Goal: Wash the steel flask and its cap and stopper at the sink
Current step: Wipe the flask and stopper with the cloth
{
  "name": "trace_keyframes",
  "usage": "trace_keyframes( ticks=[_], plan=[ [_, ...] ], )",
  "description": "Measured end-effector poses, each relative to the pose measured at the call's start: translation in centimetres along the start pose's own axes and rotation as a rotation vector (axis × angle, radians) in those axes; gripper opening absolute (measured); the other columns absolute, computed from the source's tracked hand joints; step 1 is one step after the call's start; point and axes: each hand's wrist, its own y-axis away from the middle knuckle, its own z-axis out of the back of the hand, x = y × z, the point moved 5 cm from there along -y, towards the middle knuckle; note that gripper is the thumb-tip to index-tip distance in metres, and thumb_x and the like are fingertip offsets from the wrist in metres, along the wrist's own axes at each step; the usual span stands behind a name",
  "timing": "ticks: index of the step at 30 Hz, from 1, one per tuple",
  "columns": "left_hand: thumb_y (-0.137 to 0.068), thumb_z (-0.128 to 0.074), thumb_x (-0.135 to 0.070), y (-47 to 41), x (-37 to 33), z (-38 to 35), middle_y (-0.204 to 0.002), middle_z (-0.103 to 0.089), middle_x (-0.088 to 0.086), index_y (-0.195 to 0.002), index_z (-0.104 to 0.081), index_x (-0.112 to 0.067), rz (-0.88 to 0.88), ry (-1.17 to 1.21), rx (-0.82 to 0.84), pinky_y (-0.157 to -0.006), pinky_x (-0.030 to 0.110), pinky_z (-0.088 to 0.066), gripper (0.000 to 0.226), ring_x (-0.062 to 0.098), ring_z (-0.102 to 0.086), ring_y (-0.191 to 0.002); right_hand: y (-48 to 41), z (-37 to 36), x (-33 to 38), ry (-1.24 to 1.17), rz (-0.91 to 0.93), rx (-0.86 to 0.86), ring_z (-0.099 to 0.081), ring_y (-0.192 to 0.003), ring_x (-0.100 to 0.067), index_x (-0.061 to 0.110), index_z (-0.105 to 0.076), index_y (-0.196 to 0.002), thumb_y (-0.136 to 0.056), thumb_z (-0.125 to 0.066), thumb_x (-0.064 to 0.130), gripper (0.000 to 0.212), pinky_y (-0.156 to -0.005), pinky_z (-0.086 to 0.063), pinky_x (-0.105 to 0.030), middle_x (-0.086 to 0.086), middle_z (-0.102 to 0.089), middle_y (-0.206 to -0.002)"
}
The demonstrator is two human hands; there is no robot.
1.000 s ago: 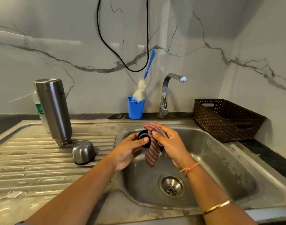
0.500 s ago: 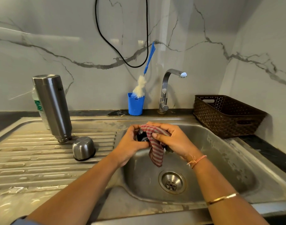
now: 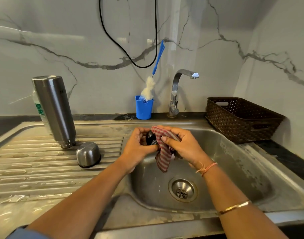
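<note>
Stopper (image 3: 150, 139), seemingly between left fingers (image 3: 139, 131)

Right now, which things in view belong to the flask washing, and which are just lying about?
Job: steel flask, steel cap, black stopper in left hand, striped cloth in right hand, sink.
Lying about: bottle brush in blue cup, brown basket, black cable, plastic bottle behind the flask.

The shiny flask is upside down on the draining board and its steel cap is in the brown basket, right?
Not quite. The steel cap isn't in the brown basket; the head view shows it on the draining board, right beside the flask, which is upside down there as you said.
</note>
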Motion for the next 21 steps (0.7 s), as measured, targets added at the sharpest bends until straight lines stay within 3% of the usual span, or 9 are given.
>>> trace_keyframes(
  ticks=[2,4,6,10,12,16,18,21],
  plan=[
    [-0.069,-0.079,-0.001,0.2,-0.2,-0.4,-0.105,-0.058,-0.008,-0.117,-0.041,-0.018,-0.048,-0.143,0.078,-0.083,0.012,-0.050,0.063,-0.008,-0.060,-0.091,0.0,-1.1,0.1,0.326,0.045,0.072,-0.045,-0.128,-0.010,0.023,-0.057,-0.128,-0.089,-0.060,0.005,0.043,-0.106,-0.040,-0.026,0.006,-0.053,-0.136],
    [-0.066,-0.080,0.003,0.5,-0.4,-0.8,-0.105,-0.051,-0.013,-0.124,-0.033,-0.015,-0.099,-0.224,0.139,-0.077,0.005,-0.045,0.077,-0.020,-0.055,-0.089,-0.1,-2.5,-0.1,0.631,0.110,0.163,-0.033,-0.137,-0.009,0.024,-0.053,-0.134,-0.088,-0.059,0.007,0.049,-0.115,-0.026,-0.028,0.007,-0.043,-0.146],
    [-0.065,-0.079,0.007,0.5,-0.4,-0.7,-0.107,-0.051,-0.012,-0.131,-0.027,-0.015,-0.105,-0.194,0.137,-0.078,0.006,-0.046,0.087,-0.019,-0.056,-0.089,-0.2,-2.5,-0.1,0.587,0.113,0.161,-0.033,-0.137,-0.008,0.022,-0.052,-0.134,-0.088,-0.059,0.007,0.049,-0.115,-0.024,-0.025,0.007,-0.044,-0.145],
    [-0.070,-0.075,0.008,-0.1,-0.4,-0.1,-0.114,-0.056,0.001,-0.133,-0.024,-0.027,-0.072,0.004,-0.001,-0.092,0.024,-0.051,0.088,0.005,-0.063,-0.101,-0.1,0.1,-0.4,-0.063,-0.029,0.007,-0.058,-0.114,-0.018,0.014,-0.058,-0.125,-0.089,-0.059,0.005,0.037,-0.093,-0.051,-0.029,-0.002,-0.063,-0.123],
    [-0.070,-0.073,0.010,-0.2,0.0,-0.4,-0.119,-0.055,0.003,-0.132,-0.024,-0.028,-0.040,0.071,-0.006,-0.094,0.028,-0.051,0.087,0.010,-0.062,-0.105,-0.1,0.5,-0.6,-0.159,-0.053,-0.026,-0.063,-0.106,-0.021,0.016,-0.061,-0.120,-0.089,-0.059,0.006,0.032,-0.084,-0.055,-0.027,-0.008,-0.067,-0.114],
    [-0.069,-0.078,0.003,-0.1,1.1,-0.9,-0.116,-0.056,0.000,-0.130,-0.030,-0.022,-0.033,-0.054,0.070,-0.092,0.022,-0.050,0.082,0.008,-0.059,-0.108,0.1,-1.7,0.8,0.325,0.062,0.090,-0.047,-0.126,-0.006,0.018,-0.058,-0.129,-0.087,-0.061,0.003,0.044,-0.101,-0.036,-0.011,0.004,-0.053,-0.136],
    [-0.067,-0.081,-0.002,-0.2,1.2,-0.7,-0.121,-0.056,0.004,-0.125,-0.039,-0.021,-0.074,-0.143,0.056,-0.098,0.027,-0.047,0.074,0.012,-0.056,-0.113,0.1,-2.4,1.1,0.509,0.118,0.120,-0.036,-0.134,-0.005,0.021,-0.054,-0.133,-0.088,-0.061,0.006,0.048,-0.110,-0.025,-0.014,0.006,-0.046,-0.143],
    [-0.067,-0.082,-0.006,-0.2,0.6,-0.5,-0.114,-0.059,0.000,-0.118,-0.050,-0.018,-0.129,-0.243,-0.022,-0.091,0.015,-0.045,0.062,0.010,-0.057,-0.106,0.1,-2.2,1.3,0.562,0.133,0.115,-0.035,-0.135,-0.005,0.022,-0.053,-0.134,-0.089,-0.061,0.008,0.047,-0.113,-0.022,-0.018,0.006,-0.046,-0.144]
  ],
)
